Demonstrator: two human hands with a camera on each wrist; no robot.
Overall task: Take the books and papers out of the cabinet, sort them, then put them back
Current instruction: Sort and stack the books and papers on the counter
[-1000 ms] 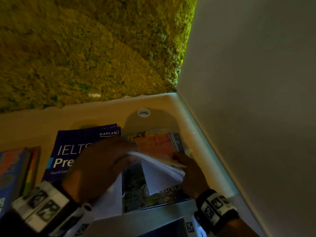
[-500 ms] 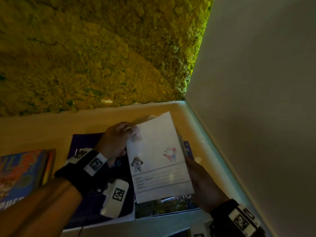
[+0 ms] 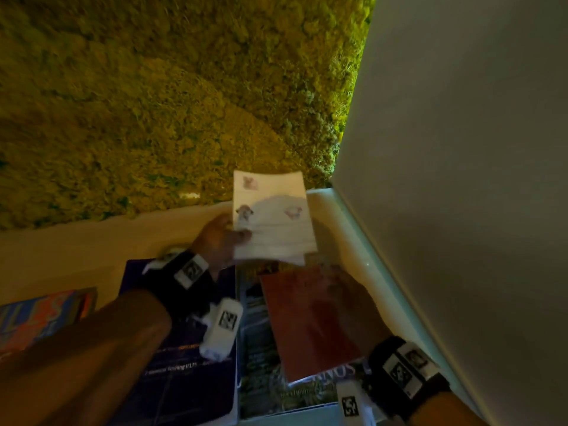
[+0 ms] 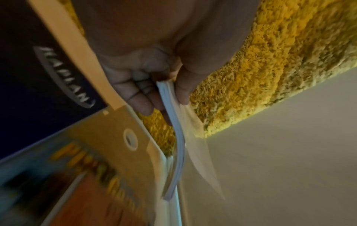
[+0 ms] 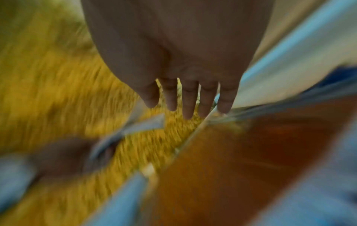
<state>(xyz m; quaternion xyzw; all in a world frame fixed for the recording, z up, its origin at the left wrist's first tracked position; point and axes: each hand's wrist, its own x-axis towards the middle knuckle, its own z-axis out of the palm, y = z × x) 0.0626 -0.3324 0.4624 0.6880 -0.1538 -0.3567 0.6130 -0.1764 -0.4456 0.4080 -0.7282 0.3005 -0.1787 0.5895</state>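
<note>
My left hand (image 3: 226, 236) pinches a thin white booklet (image 3: 272, 215) with small cartoon pictures, lifted above the shelf's back right corner. The left wrist view shows thumb and fingers (image 4: 139, 97) clamped on the booklet's edge (image 4: 174, 137). My right hand (image 3: 347, 298) hovers with straight fingers (image 5: 188, 100) over a red-orange booklet (image 3: 310, 321) and holds nothing. That booklet lies on a dark magazine (image 3: 264, 382). To the left of the magazine lies a navy Kaplan IELTS book (image 3: 184, 373).
A colourful book (image 3: 43, 315) lies at the far left of the cream shelf (image 3: 76, 250). A grey cabinet wall (image 3: 461, 179) closes the right side. Yellow-green shaggy carpet (image 3: 153, 103) fills the background. A round hole (image 4: 130, 139) sits in the shelf near the corner.
The left hand has lifted the white booklet up and back from the pile. The right hand let go of it and now hovers over the uncovered red-orange booklet.
</note>
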